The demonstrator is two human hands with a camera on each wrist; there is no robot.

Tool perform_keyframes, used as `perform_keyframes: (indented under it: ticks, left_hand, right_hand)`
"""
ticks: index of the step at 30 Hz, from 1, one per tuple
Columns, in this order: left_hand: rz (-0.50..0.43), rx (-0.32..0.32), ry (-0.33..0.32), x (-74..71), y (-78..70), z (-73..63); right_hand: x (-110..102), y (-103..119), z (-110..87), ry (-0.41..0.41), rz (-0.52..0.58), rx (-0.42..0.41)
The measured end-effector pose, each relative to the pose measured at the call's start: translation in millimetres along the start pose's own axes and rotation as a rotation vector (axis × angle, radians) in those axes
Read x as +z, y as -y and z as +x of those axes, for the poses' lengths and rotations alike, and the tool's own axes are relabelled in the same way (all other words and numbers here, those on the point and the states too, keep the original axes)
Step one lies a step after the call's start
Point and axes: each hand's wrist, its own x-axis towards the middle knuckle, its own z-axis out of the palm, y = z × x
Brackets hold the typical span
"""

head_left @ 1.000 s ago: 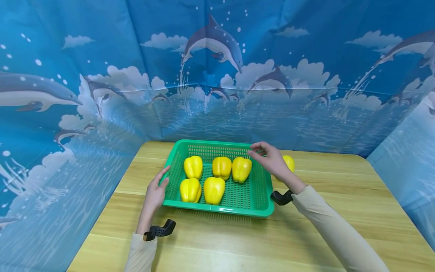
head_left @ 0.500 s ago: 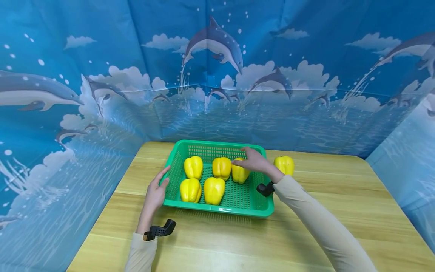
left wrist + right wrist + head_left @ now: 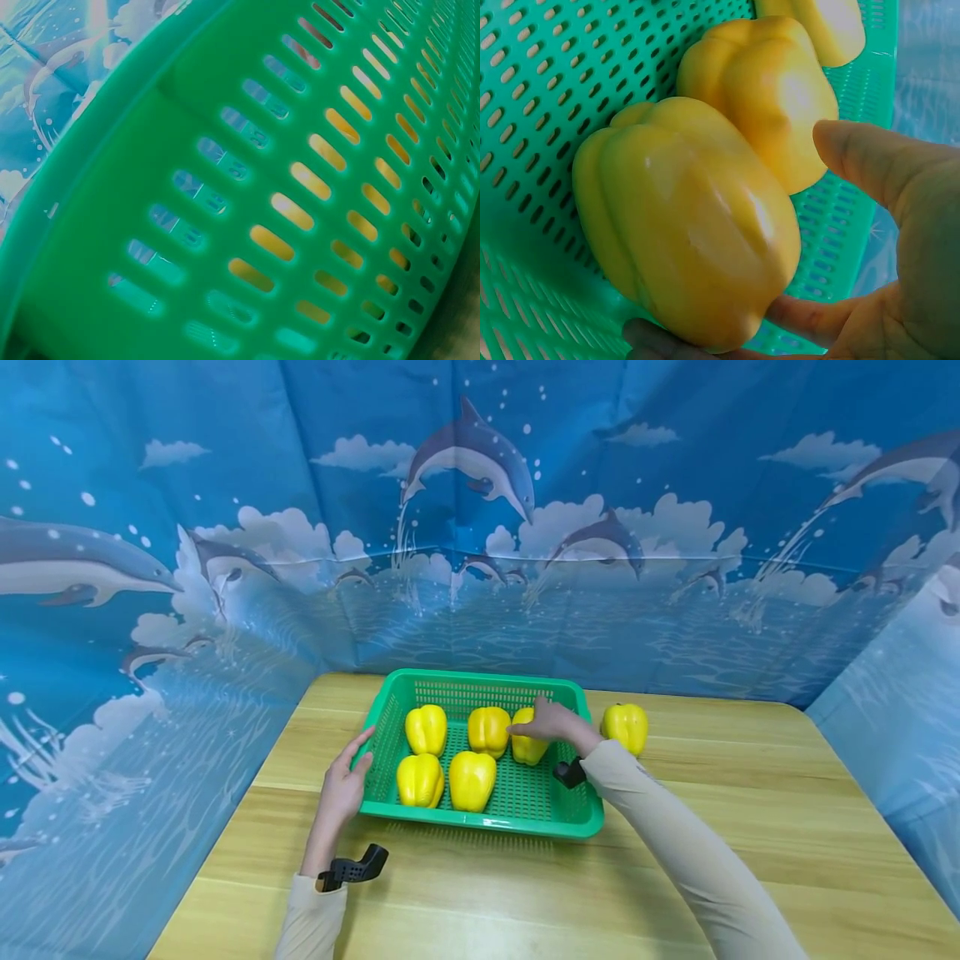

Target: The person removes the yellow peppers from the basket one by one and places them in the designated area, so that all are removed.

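A green plastic basket [image 3: 487,822] holds several yellow bell peppers. In the head view my left hand [image 3: 343,787] rests against the basket's left side, its fingers extended along the rim. The left wrist view shows only the slotted basket wall [image 3: 187,97], not the hand. My right hand [image 3: 553,723] reaches into the basket over the rightmost bell pepper [image 3: 529,748]. In the right wrist view the fingers [image 3: 810,319] pass around one end of that pepper [image 3: 690,217], while the thumb stands apart from it, near the neighbouring bell pepper [image 3: 761,94].
One more yellow bell pepper [image 3: 626,728] sits on the wooden table [image 3: 750,793], to the right of the basket. Behind the table hangs a blue cloth [image 3: 480,618] printed with dolphins. A black device [image 3: 360,865] is strapped to my left wrist.
My right hand has moved left and down, from over the basket's right rim to the rightmost pepper inside. The pepper outside shows more fully now. My left hand keeps its place.
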Motion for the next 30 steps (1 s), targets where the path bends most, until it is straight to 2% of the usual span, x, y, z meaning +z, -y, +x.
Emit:
perform_keyframes:
  ticks: [17, 26, 30]
  left_hand:
    - [-0.004, -0.003, 0.004, -0.6, -0.6, -0.7]
    - [-0.023, -0.013, 0.006, 0.1, 0.7, -0.8]
    - [-0.017, 0.003, 0.007, -0.1, 1.1, 0.3]
  right_hand:
    - [9, -2, 15.6, 0.009, -0.014, 0.087]
    - [15, -1, 17.1, -0.037, -0.018, 0.102]
    - [15, -1, 16.6, -0.038, 0.009, 0.116]
